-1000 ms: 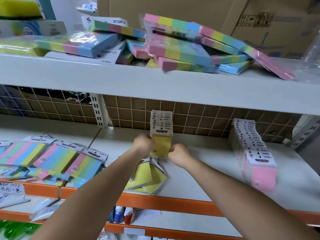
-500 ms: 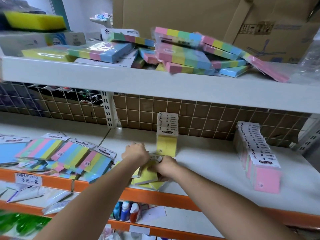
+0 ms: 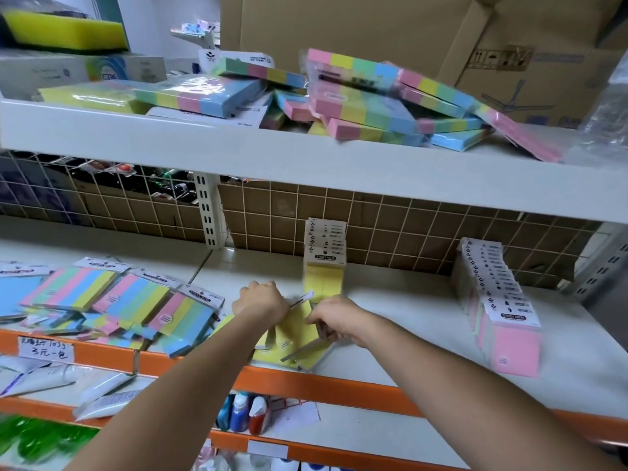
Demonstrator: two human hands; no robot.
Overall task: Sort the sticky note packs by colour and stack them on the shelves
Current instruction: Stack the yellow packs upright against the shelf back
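Observation:
Several loose yellow sticky note packs (image 3: 295,338) lie near the front of the middle shelf (image 3: 407,300). My left hand (image 3: 260,300) grips the header edge of one of them. My right hand (image 3: 334,317) holds another from the right side. Behind them an upright row of yellow packs (image 3: 324,263) leans on the wire grid. A row of pink packs (image 3: 506,321) stands at the right. Striped multicolour packs (image 3: 136,300) lie in a loose heap at the left.
The upper shelf (image 3: 306,158) carries a jumble of large striped note blocks (image 3: 367,107) and cardboard boxes (image 3: 424,35) behind. An orange rail (image 3: 323,385) edges the shelf front. Below it lie white tubes (image 3: 51,379) and small bottles (image 3: 248,416).
Both hands have drawn back from the upright yellow row to the loose yellow packs at the shelf front and taken hold of them. The camera has shifted slightly.

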